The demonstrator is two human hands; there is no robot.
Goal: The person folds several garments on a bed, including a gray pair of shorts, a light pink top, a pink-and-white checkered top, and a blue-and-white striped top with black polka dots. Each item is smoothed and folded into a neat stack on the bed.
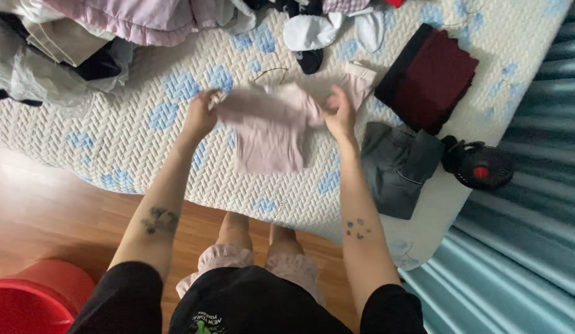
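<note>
One quilted white mattress (145, 142) with blue patches spans the view, its top and left edges cut off. One heap of unsorted laundry (83, 37) lies along the far edge, partly out of frame. Two folded stacks sit at right: one dark red stack (433, 77) and one grey stack (396, 167). One pink garment (269, 127), motion-blurred, hangs above the mattress centre. The left hand (201, 114) pinches its left edge; the right hand (340, 114) pinches its right edge. One black fan (479, 166) lies beside the grey stack. One red tub (28, 303) is cut off at bottom left.
</note>
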